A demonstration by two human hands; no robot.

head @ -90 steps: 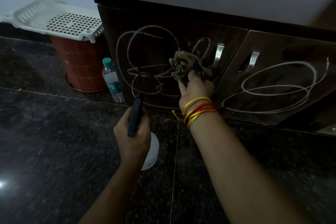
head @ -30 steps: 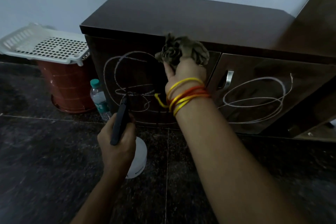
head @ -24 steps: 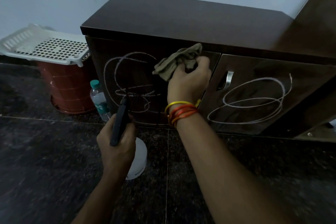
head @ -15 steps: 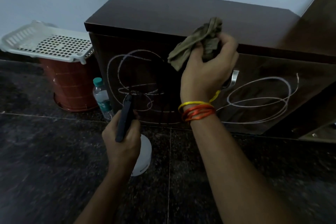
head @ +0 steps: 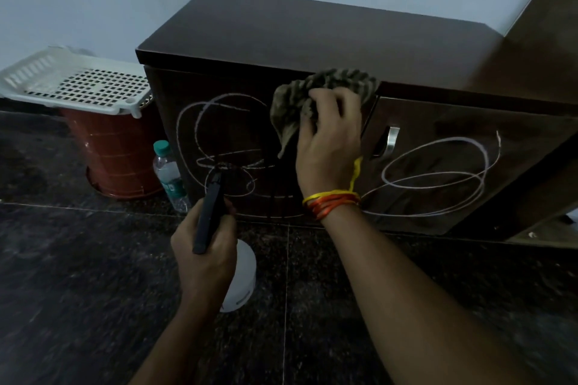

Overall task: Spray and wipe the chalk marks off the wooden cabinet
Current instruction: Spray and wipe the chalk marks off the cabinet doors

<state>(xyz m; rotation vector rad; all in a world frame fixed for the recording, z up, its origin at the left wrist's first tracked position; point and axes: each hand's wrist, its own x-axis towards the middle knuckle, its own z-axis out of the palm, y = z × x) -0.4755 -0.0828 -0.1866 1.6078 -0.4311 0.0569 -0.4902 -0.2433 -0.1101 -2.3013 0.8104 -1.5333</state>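
Dark speckled floor tiles run up to a pale wall, where the wooden cabinet stands with looping chalk marks on its left door and more ovals on the right door. The left hand is wrapped around the spray bottle; its black head has its long axis running away from the person, nozzle aimed at the left door's scribbles, and the white body hangs below the fist. The right hand, wrist ringed with orange and yellow threads, clutches a crumpled olive cloth against the upper right of the left door, just under the top edge. Half a second ago the cloth was lifted above that edge; now it is lower, against the door face. Beside the cabinet stand a water bottle and a red bin topped by a white basket.
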